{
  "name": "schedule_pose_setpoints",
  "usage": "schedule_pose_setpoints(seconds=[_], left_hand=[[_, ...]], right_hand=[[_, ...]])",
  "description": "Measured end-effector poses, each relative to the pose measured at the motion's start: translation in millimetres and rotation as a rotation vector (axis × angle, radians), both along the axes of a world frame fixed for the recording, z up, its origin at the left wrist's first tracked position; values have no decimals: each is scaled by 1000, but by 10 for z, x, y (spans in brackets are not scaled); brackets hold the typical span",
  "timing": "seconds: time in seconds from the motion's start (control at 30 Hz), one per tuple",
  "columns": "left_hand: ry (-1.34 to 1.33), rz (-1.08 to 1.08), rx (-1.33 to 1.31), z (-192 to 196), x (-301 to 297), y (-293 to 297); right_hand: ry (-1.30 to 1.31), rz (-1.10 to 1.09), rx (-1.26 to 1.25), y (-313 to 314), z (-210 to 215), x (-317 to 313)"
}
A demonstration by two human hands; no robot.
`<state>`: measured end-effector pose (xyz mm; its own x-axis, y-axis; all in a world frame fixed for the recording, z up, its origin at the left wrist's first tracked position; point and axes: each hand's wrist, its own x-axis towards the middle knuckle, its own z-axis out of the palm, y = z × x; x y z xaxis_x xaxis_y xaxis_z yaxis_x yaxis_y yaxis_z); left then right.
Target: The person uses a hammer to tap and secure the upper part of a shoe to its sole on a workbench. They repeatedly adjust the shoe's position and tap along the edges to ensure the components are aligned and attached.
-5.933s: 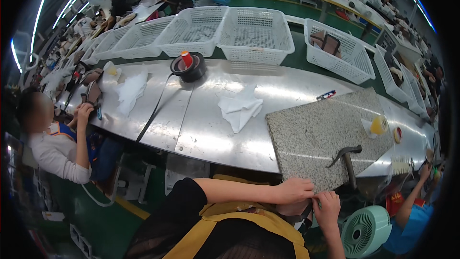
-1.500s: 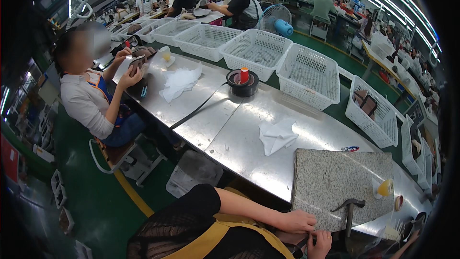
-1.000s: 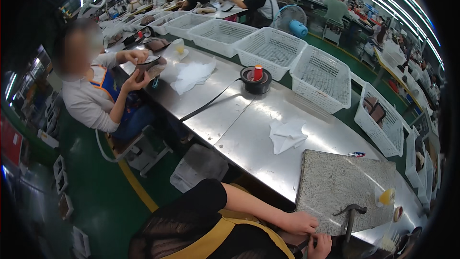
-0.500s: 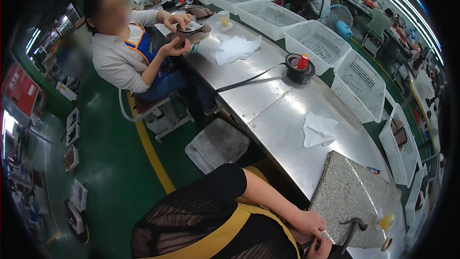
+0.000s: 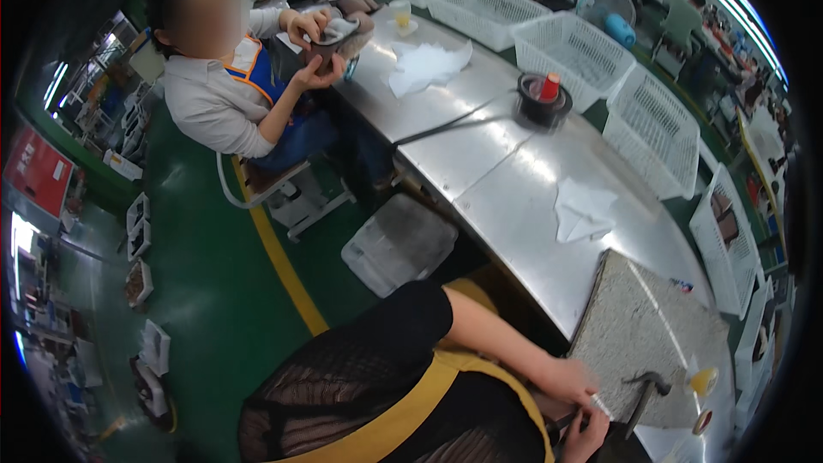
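At the lower right, my left hand is closed and slightly blurred, its fingertips close to those of my right hand. My right hand's fingers are bent in a pinch. A dark piece shows just below and between the hands, but its kind is hidden. Beside them lies a claw hammer on a grey speckled stone slab, its handle pointing toward my right hand. A small yellow container and a small roll stand right of the hammer.
White cloths and a black strip roll with a red spool lie on the metal table. White plastic baskets line its far side. At the left, a seated co-worker holds a brown shoe upper. A plastic bin is on the floor.
The whole view has shifted slightly, so the table and my hands appear further right. My hands stay close together beside the slab; the hammer still lies there.
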<state>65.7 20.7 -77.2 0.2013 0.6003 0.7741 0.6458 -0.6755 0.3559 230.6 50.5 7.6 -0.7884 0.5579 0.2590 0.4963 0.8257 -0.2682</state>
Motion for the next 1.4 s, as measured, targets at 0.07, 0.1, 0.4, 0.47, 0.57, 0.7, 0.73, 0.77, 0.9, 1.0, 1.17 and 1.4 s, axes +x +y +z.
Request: schedule_pose_setpoints(seconds=[0.07,0.1,0.4,0.47,0.57,0.7,0.73,0.77,0.9,1.0,1.17,1.4], left_hand=[[-45,-46,19,32,26,-26],[-37,-76,21,71,-82,19],[-47,-105,71,90,-58,-3],[-60,-81,9,98,-67,-23],[-62,-68,-45,62,-71,-24],[-35,-87,-83,76,-63,-34],[-32,-87,-84,80,-60,-33],[-28,-89,-84,79,-59,-36],[-56,-97,-115,83,-60,-49],[-79,-108,-142,57,-67,-40],[-68,-153,-98,118,-117,-33],[-82,-155,-175,94,-107,-40]], right_hand=[[-18,-63,-52,-53,-125,226],[-1,-52,-27,-25,-108,148],[-66,-1,-41,-78,166,26],[-79,-17,-52,-76,186,11],[-15,47,-33,-43,167,-36],[-47,-25,-85,-90,143,30],[-51,-32,-98,-96,142,38],[-55,-42,-110,-96,139,38],[-34,-10,-71,-91,155,39],[-23,-2,-47,-60,124,23],[-29,-16,-2,-55,82,59],[-53,-22,35,-77,106,29]])
